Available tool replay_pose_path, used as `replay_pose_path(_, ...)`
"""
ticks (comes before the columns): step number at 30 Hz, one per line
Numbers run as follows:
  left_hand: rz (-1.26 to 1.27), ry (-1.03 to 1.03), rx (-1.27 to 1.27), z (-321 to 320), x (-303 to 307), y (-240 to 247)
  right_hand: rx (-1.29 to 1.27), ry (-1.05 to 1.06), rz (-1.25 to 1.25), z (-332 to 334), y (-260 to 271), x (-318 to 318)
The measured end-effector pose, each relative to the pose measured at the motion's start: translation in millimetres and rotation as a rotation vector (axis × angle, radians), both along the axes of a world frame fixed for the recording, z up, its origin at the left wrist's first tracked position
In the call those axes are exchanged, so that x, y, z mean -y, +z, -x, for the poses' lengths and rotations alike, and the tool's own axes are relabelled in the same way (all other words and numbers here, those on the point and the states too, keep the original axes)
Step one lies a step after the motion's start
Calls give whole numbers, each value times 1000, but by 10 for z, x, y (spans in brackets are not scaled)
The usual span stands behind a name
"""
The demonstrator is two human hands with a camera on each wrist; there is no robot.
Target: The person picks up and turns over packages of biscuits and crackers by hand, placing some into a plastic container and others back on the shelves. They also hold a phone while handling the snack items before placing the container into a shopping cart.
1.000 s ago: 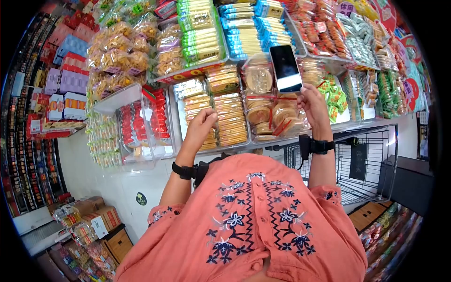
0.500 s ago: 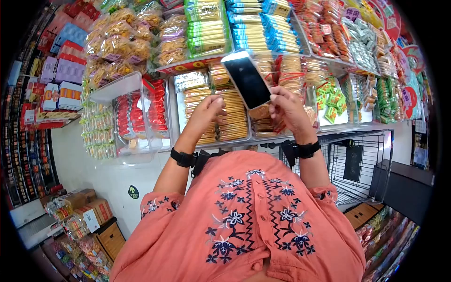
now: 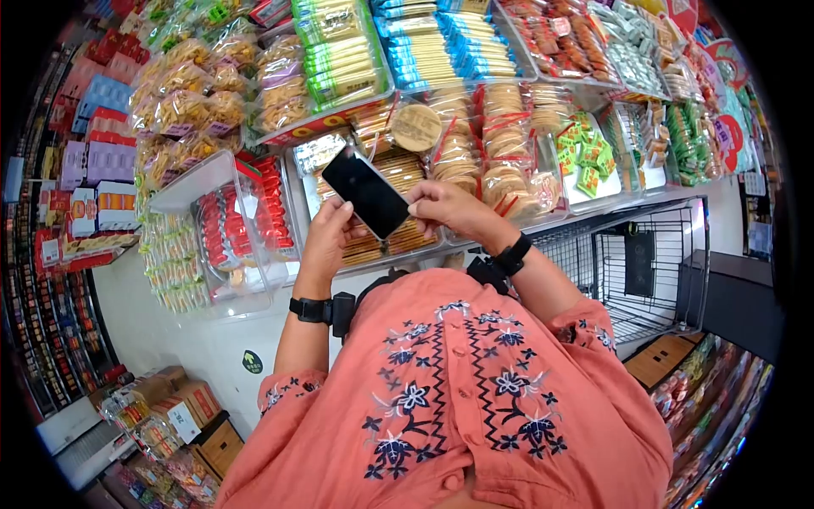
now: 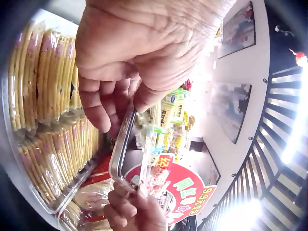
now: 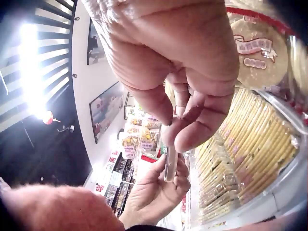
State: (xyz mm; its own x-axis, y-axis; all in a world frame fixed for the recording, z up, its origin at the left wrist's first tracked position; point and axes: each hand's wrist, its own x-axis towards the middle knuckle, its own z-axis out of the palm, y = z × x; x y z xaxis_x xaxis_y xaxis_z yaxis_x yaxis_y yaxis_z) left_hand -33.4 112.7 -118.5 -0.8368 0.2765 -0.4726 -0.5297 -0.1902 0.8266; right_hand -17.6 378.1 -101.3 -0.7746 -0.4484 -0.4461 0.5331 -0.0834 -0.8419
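A phone (image 3: 366,193) with a dark screen is held between both hands, tilted, above bins of packaged snacks. My left hand (image 3: 326,237) pinches its lower left edge with thumb and fingers. The right hand (image 3: 455,209) pinches its right edge. In the left wrist view the phone (image 4: 126,147) shows edge-on, with the left hand (image 4: 139,57) above it and the right hand (image 4: 137,209) at its far end. The right wrist view has the right hand (image 5: 173,62) close up, fingertips on the phone (image 5: 170,161), the left hand (image 5: 156,195) beyond.
Below the phone lie wrapped stick biscuits (image 3: 407,246); round crackers (image 3: 509,182) are to their right. Red packets (image 3: 273,204) fill a clear bin at left. A wire shopping cart (image 3: 640,263) stands at right, and cartons (image 3: 191,403) sit at lower left.
The phone has moved left and down from over the crackers, turning on its way, with the right hand carrying it. My left hand has taken hold of its other edge.
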Motion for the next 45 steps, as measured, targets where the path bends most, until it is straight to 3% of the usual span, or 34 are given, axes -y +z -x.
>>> replay_pose_path(6, 78, 18, -1, -95, 276, -60, -52, 112, -101, 42, -130, 120)
replay_pose_path(13, 168, 116, -20, -147, 614, -422, -239, -285, -266, 255, 37, -52)
replay_pose_path(16, 248, 127, -28, -112, 633, -466, -553, -441, -515, 469, -23, -95)
replay_pose_path(21, 442, 68, -34, -51, 589, -402, -833, -541, -834, 657, 11, -198)
replay_pose_path(31, 754, -16, -153, -44, 714, -558, -756, -424, -1151, 760, 80, -168)
replay_pose_path(37, 948, 14, -474, -99, 718, -489, -799, -423, -1221, 772, 80, -123)
replay_pose_path(40, 826, 37, -402, -145, 520, -117, -805, -441, -1185, 772, 104, -141)
replay_pose_path(45, 774, 6, -536, -130, 428, -39, -725, -478, -1192, 814, 98, -198)
